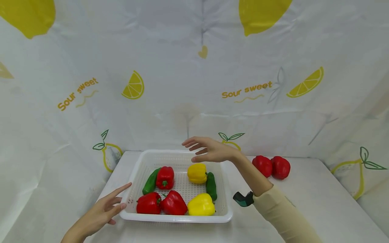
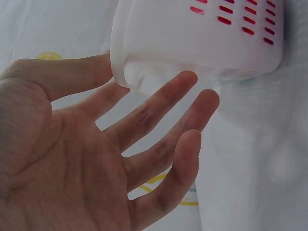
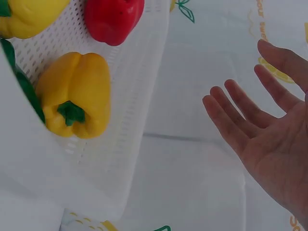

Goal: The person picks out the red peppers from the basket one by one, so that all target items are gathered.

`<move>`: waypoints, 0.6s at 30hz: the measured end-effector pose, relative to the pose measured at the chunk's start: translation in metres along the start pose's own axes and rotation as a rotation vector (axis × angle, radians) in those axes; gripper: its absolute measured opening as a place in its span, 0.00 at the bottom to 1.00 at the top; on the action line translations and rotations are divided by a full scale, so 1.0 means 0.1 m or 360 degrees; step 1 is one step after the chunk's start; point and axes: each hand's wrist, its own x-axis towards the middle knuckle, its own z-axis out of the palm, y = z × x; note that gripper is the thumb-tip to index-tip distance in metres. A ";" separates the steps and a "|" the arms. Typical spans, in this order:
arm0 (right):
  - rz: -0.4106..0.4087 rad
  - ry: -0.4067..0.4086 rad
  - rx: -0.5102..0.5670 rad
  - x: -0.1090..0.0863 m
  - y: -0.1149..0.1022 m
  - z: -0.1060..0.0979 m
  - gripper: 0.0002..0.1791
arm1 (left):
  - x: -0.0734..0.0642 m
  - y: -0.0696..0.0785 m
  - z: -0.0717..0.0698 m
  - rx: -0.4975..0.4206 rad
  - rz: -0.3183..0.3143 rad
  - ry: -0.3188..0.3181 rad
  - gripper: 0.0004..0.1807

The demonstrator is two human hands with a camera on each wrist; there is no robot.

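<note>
- White basket (image 1: 176, 218): long axis runs left to right.
- Left hand (image 1: 103, 210), fingers loosely spread, at its left end.
- Right hand (image 1: 214, 150), fingers relaxed, raised near its far side.

Right grip (image 3: 273, 139): one bare hand at right, palm showing, fingers spread and slightly bent, apart from the basket. White basket (image 3: 127, 115), perforated, at left. Contents: one amber pepper (image 3: 84, 82), its green stem (image 3: 71, 113) facing the camera; one red pepper (image 3: 114, 19); one yellow pepper (image 3: 36, 17), cut by the frame; one dark-green item (image 3: 30, 95), partly hidden. Backing: pale printed sheet (image 3: 192, 173).
</note>
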 end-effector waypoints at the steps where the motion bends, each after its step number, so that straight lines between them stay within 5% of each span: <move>1: -0.0003 -0.0013 -0.0008 0.02 -0.01 0.00 0.34 | 0.00 0.00 0.00 -0.0001 0.0000 0.0001 0.39; 18: 0.0108 -0.0229 0.0004 0.46 0.05 0.17 0.31 | 0.00 0.00 0.00 -0.0009 -0.0018 -0.0002 0.39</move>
